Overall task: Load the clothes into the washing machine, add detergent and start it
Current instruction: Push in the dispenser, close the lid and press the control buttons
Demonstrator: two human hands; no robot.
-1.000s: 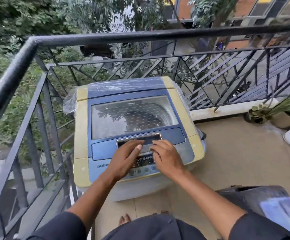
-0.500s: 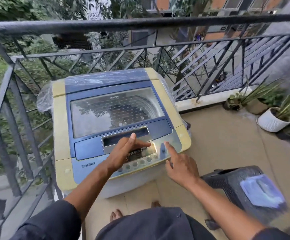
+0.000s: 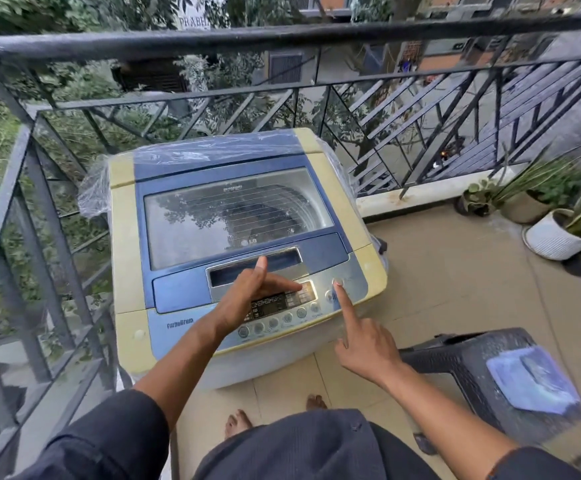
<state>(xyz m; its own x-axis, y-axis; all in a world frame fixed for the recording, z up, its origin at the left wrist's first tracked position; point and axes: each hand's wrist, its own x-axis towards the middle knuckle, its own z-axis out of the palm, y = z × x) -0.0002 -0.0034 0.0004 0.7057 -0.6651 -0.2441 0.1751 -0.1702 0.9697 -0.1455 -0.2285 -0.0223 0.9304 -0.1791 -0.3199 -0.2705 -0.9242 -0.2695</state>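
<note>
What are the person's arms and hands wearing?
Both arms have dark navy sleeves pushed up near the elbows, so the forearms are bare. The left hand and right hand are bare too: no gloves, and no rings, watch or bracelets that I can see.

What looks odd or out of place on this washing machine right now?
Clear plastic wrap covers the back of the washing machine and bulges off its left rear corner. The cream side panels look yellowed. The lid sits closed and straight.
</note>
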